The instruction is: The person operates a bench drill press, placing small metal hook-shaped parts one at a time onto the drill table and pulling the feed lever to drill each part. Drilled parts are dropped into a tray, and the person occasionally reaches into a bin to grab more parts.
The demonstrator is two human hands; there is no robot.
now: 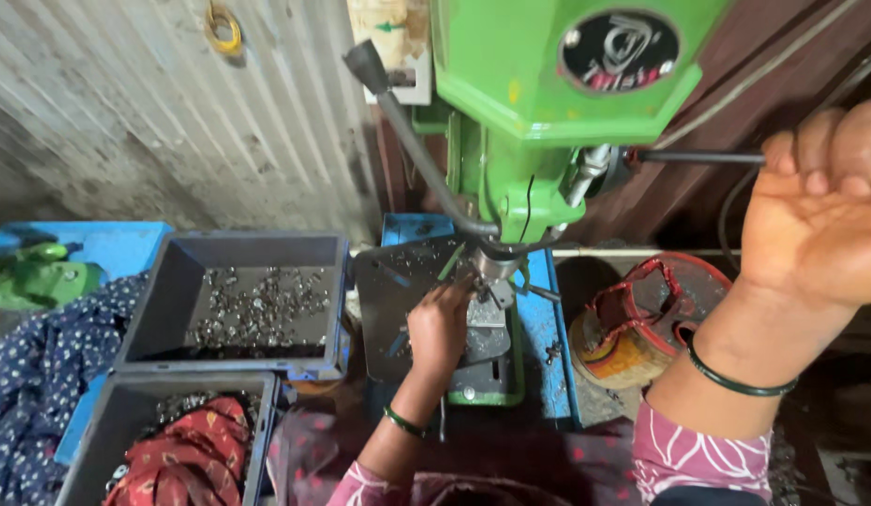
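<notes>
A green bench drill press [548, 84] stands in front of me. My right hand [819, 215] is raised at the right and closed around the end of its black feed lever [698, 157]. My left hand [440, 328] reaches down to the grey drill table [398, 281] and its fingers rest at a small metal piece [487, 309] right under the spindle [496, 267]. Whether the fingers pinch that piece is hidden by the hand itself. Both wrists wear thin green bangles.
A grey bin [238, 295] with several small metal parts stands left of the drill. A second bin [163, 440] in front of it holds parts and a red cloth. A red and yellow round object [641, 319] lies at the right. Corrugated wall behind.
</notes>
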